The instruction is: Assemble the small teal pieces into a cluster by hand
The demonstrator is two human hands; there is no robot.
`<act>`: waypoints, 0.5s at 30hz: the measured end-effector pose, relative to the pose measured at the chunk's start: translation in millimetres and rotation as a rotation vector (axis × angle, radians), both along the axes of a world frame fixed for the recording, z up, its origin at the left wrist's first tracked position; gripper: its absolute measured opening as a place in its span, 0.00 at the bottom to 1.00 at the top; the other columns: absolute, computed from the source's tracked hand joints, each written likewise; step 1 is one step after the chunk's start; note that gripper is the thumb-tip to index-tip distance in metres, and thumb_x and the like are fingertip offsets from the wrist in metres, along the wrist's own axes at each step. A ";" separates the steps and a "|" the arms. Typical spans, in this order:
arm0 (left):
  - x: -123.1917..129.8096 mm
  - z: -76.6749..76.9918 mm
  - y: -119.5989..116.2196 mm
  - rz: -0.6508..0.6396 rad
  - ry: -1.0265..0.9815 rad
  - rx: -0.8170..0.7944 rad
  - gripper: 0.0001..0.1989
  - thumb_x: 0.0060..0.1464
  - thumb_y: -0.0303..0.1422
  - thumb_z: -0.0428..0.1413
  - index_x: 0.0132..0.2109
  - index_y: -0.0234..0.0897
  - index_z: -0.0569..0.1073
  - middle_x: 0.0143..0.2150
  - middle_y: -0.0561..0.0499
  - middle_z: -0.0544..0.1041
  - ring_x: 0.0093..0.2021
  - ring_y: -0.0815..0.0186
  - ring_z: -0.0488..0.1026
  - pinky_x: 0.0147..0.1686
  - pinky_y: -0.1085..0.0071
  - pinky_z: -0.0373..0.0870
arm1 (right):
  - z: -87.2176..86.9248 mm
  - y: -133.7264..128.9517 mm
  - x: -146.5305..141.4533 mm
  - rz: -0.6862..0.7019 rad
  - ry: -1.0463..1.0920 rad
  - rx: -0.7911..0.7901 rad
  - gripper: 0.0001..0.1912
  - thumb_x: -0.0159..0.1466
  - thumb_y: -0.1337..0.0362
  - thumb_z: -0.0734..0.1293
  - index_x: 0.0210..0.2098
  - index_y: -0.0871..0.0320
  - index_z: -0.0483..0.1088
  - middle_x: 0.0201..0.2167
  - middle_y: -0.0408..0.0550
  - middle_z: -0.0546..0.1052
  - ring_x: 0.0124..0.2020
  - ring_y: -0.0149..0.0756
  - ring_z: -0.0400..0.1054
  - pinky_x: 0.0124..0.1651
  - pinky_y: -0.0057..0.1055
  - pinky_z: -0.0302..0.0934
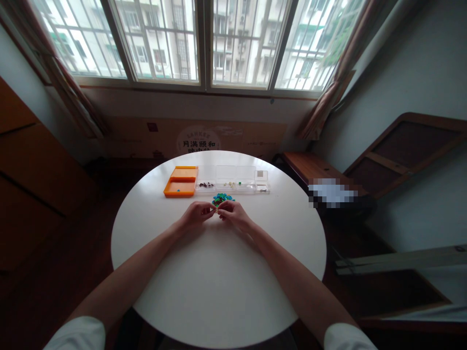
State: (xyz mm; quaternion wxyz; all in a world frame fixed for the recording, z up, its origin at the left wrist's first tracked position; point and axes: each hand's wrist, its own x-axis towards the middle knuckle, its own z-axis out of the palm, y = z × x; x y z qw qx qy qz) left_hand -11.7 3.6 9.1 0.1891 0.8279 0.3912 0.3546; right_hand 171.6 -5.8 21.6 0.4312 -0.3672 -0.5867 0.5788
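Note:
My left hand (199,212) and my right hand (234,214) meet fingertip to fingertip over the white round table (215,282). Both are closed in a pinch around something tiny and pale that is too small to name. Right behind the fingertips lies a pile of small blue and green pieces (223,197), with some brown ones among them; my fingers hide its near edge. Beyond my left hand an orange box (180,194) stands with its lid up and a small blue piece inside. Clear plastic boxes (235,173) beside it hold dark brown, cream and green pieces.
A smaller clear box (261,180) stands at the right end of the row. Past the table's far edge a printed cardboard panel (146,138) leans under the barred window (204,43). To the right is a wooden bench (310,167) with a blurred pale item on it.

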 end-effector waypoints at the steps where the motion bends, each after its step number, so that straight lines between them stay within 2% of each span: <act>1: 0.0 -0.4 0.2 0.002 0.000 0.000 0.10 0.52 0.32 0.54 0.35 0.32 0.77 0.20 0.55 0.69 0.20 0.76 0.61 0.22 0.81 0.57 | 0.0 0.1 0.1 0.000 -0.003 0.001 0.15 0.48 0.58 0.72 0.29 0.63 0.70 0.20 0.42 0.71 0.20 0.26 0.65 0.24 0.25 0.61; 15: -0.2 -0.6 0.6 0.004 -0.004 -0.002 0.10 0.52 0.32 0.54 0.36 0.32 0.77 0.20 0.55 0.69 0.20 0.77 0.61 0.22 0.81 0.57 | -2.3 1.2 -0.1 -0.007 -0.012 0.000 0.16 0.48 0.56 0.72 0.29 0.62 0.69 0.20 0.42 0.72 0.20 0.27 0.65 0.24 0.25 0.61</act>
